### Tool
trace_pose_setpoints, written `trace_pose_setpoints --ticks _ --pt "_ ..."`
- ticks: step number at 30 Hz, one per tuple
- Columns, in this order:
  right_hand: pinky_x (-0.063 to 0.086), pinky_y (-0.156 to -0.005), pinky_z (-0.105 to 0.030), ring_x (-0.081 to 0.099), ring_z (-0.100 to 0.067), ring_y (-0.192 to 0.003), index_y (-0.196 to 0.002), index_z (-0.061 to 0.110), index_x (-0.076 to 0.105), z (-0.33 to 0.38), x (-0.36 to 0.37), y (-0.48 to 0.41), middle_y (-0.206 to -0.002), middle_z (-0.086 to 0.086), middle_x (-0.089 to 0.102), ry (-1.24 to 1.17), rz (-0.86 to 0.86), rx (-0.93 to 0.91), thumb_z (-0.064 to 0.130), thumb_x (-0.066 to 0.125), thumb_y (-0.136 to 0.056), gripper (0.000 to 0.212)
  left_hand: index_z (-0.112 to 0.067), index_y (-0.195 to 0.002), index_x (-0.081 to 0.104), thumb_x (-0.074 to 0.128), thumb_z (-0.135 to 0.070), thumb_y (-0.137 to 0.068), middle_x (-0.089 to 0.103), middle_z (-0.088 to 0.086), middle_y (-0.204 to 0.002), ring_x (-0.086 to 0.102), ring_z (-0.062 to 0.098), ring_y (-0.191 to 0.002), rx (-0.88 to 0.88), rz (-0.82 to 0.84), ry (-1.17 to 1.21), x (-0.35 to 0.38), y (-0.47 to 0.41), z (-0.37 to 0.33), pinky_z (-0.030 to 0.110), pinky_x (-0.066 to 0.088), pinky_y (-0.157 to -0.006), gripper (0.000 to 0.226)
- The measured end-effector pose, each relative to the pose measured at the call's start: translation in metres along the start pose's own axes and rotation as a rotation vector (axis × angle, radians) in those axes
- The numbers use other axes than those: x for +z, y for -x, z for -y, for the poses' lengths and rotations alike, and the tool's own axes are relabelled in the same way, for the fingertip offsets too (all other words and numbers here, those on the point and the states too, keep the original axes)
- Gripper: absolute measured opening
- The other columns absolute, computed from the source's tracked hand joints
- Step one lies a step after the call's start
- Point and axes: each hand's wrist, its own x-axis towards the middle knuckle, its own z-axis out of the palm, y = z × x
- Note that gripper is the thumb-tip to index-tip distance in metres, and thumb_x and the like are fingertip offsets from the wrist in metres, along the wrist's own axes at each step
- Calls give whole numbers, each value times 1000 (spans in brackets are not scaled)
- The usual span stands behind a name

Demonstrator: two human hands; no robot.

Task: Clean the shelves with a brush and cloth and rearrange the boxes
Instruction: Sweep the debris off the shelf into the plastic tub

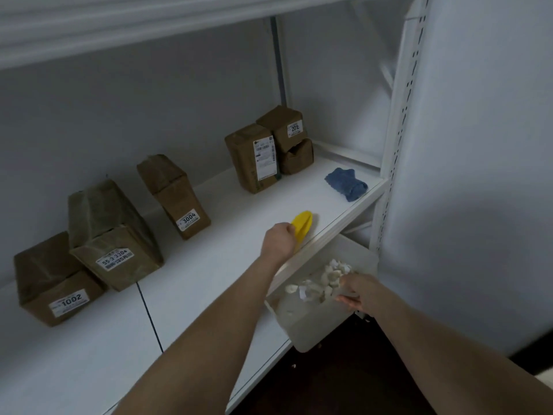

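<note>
Brush (302, 224), yellow, rests at the front edge of the shelf (209, 280) at mid-frame, gripped by the left hand (278, 241). Right hand (357, 290) holds a white dustpan (302, 322) of scraps (326, 280) just below. Blue cloth (347, 183) lies further right; boxes (253, 157) stand behind.

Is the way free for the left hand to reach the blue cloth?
Probably yes: only bare shelf lies between the left hand and the blue cloth, though that hand grips the yellow brush.
</note>
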Motion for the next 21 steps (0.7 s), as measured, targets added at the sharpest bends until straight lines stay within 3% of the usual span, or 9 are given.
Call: trace_pose_setpoints --ticks 2,6,11,14,16,18,19,21 --pt "43 -27 -23 58 -26 -54 -101 4 51 0 -6 2 -98 -14 49 -47 -4 -14 4 64 -87 19 5 -100 63 37 -13 -94 63 28 -110 61 42 -102 -50 -52 -12 -10 -16 5 46 52 -85 32" --pt "46 -28 -26 56 -27 -62 -110 4 54 5 -15 -6 -117 -19 52 -157 -8 -29 4 62 -88 23 7 -104 62 37 -24 -96 62 29 -111 61 42 -102 -124 -39 -82 -16 -48 11 45 50 -88 41" --pt "53 -41 -25 58 -25 -72 -119 3 54 12 -18 -23 -109 -14 52 -152 -52 -13 3 59 -90 29 2 -118 59 38 -27 -98 60 28 -117 59 43 -106 -135 28 -22 -2 -76 -3 48 49 -90 41" --pt "56 -50 -27 54 -21 -62 -116 5 55 14 -21 -30 -117 -14 51 -128 -72 15 3 60 -89 28 -3 -127 55 37 -21 -97 59 26 -120 58 43 -108 -47 149 39 23 -68 -28 48 50 -87 39" --pt "53 -44 -25 56 -23 -61 -115 5 55 15 -22 -31 -126 -16 50 -95 -97 44 5 62 -89 27 -4 -112 63 36 -17 -96 62 24 -111 61 40 -99 24 233 57 36 -63 -39 40 54 -81 34" --pt "44 -28 -23 58 -25 -60 -120 3 54 18 -22 -32 -127 -18 51 -76 -102 48 5 61 -89 32 -9 -76 62 37 -15 -95 59 18 -83 57 32 -74 72 253 48 37 -64 -43 25 48 -60 32" --pt "41 -25 -23 58 -25 -58 -122 2 54 21 -23 -30 -124 -18 52 -73 -100 42 4 61 -89 33 -9 -73 61 38 -16 -95 57 13 -78 53 27 -71 84 232 53 33 -64 -42 24 42 -57 33" --pt "41 -24 -23 60 -26 -62 -119 2 55 24 -24 -25 -107 -16 53 -87 -92 40 4 62 -89 31 -6 -94 68 39 -18 -96 63 12 -90 57 26 -82 72 131 61 22 -67 -34 25 42 -65 31"
